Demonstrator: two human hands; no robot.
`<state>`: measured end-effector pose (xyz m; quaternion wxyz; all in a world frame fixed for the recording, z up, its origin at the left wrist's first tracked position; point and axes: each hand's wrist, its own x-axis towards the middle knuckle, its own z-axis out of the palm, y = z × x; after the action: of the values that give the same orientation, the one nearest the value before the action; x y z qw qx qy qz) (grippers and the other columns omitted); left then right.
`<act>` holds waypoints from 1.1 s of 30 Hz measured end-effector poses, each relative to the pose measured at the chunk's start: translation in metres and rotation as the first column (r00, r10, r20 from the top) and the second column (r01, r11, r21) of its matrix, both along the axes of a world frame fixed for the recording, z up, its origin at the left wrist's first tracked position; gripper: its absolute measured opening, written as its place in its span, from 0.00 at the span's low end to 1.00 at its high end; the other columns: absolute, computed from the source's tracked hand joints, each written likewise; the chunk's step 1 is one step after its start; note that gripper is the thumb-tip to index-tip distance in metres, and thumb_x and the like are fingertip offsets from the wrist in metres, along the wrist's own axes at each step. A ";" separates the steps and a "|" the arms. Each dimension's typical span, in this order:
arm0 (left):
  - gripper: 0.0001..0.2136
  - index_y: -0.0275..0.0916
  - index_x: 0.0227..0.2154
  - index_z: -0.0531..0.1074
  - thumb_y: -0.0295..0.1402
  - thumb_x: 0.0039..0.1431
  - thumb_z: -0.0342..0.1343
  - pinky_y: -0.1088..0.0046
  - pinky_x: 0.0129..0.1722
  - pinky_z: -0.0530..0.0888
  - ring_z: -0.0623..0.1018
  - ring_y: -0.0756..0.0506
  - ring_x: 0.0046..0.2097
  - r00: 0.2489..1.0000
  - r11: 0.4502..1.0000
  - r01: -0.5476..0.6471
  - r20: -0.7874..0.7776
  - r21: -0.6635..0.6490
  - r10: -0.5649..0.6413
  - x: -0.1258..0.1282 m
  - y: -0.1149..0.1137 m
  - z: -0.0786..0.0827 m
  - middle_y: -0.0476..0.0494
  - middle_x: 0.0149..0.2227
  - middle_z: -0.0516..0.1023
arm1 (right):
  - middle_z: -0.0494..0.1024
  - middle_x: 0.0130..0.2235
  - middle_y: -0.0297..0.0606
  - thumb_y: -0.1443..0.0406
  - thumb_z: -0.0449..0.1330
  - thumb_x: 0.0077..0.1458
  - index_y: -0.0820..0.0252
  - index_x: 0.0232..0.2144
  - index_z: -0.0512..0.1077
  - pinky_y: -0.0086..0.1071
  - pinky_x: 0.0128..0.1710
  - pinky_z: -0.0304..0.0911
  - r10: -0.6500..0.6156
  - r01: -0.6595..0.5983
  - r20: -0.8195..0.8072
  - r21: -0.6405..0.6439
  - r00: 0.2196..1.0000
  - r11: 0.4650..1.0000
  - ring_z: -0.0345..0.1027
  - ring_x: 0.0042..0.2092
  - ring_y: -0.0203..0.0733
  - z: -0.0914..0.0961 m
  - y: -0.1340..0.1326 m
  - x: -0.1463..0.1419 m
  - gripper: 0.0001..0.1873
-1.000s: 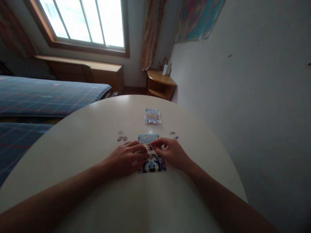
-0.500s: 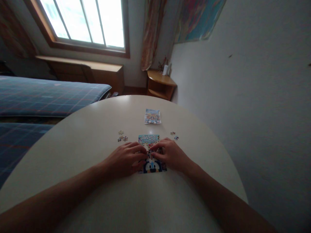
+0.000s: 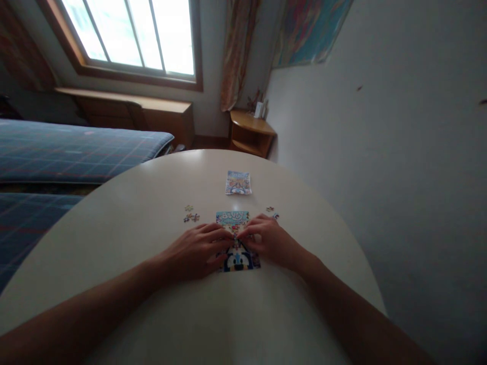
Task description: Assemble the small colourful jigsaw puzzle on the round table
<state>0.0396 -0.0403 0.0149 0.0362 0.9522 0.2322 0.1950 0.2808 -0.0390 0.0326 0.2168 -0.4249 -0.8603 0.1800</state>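
A jigsaw puzzle [image 3: 239,262] with a dark-blue cartoon dog face and a light-blue lettered top lies flat on the white round table [image 3: 160,314]. My left hand [image 3: 203,248] rests over its left side, fingers stretched out and fingertips touching the middle. From the right, my right hand [image 3: 272,241] reaches over the puzzle with thumb and index finger drawn together near its centre. Anything between those fingertips is too small to make out. Loose puzzle pieces [image 3: 192,217] lie left of the puzzle, and other pieces [image 3: 270,209] lie to its right, one partly behind my right hand.
Beyond the puzzle lies a small printed picture sheet [image 3: 238,183] with a similar design. A plaid mattress [image 3: 76,152] is on the left past the table edge. A wooden corner shelf [image 3: 251,124] stands behind, and a white wall [image 3: 380,177] runs along the right.
My right hand has shifted slightly and its thumb and index finger have come closer together. The left fingertips have moved a little right, towards the puzzle's middle.
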 end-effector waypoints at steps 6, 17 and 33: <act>0.13 0.43 0.51 0.71 0.31 0.64 0.54 0.60 0.51 0.74 0.75 0.42 0.51 1.000 1.000 0.001 -0.013 0.013 -0.001 0.000 -0.001 0.000 0.45 0.51 0.77 | 0.82 0.39 0.36 0.68 0.63 0.58 0.51 0.38 0.81 0.37 0.47 0.60 0.088 -0.096 0.101 0.085 0.991 0.992 0.69 0.42 0.42 0.001 0.002 0.006 0.08; 0.14 0.41 0.51 0.70 0.29 0.62 0.54 0.61 0.52 0.73 0.75 0.42 0.51 1.000 1.000 -0.015 -0.024 -0.026 0.015 0.003 -0.003 0.003 0.43 0.52 0.76 | 0.83 0.38 0.35 0.69 0.62 0.59 0.52 0.35 0.79 0.38 0.49 0.59 0.100 -0.119 0.159 0.119 0.982 0.986 0.70 0.43 0.43 0.004 0.001 0.003 0.07; 0.18 0.41 0.56 0.67 0.29 0.63 0.53 0.57 0.60 0.68 0.70 0.41 0.60 0.999 0.995 0.029 -0.022 -0.095 -0.032 0.002 0.000 0.000 0.42 0.59 0.72 | 0.82 0.42 0.39 0.68 0.60 0.59 0.54 0.43 0.78 0.41 0.49 0.62 -0.014 -0.012 0.161 0.161 0.987 0.987 0.71 0.46 0.45 0.011 0.014 0.030 0.11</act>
<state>0.0414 -0.0407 0.0153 0.0815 0.9551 0.2270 0.1720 0.3111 -0.0248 0.0432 0.1800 -0.4195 -0.8866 0.0746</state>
